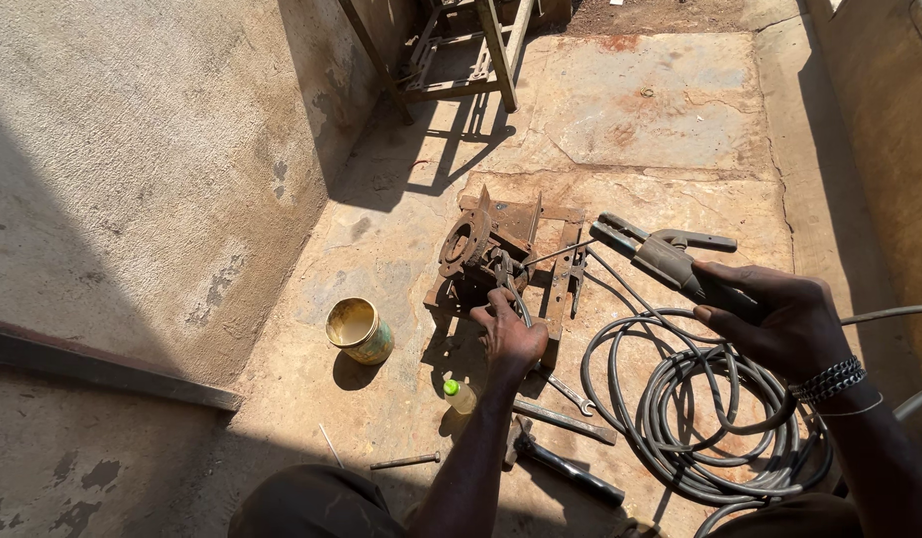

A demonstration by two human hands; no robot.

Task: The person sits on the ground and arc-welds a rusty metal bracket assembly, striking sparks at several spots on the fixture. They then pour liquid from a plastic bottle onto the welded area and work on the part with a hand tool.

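concrete floor [630,110], sunlit. coiled black welding cable [680,418] lies under my right forearm. rusty steel assembly [501,254] sits ahead, left of centre, long axis running away from me. my right hand [780,319] is closed around the electrode holder [670,261], rod [556,253] pointing left toward the assembly. my left hand [509,334], nearer, rests on its near edge, fingers curled; what they grip i cannot tell. paint tin [359,329], small bottle [459,396], spanner [571,394] lie nearby
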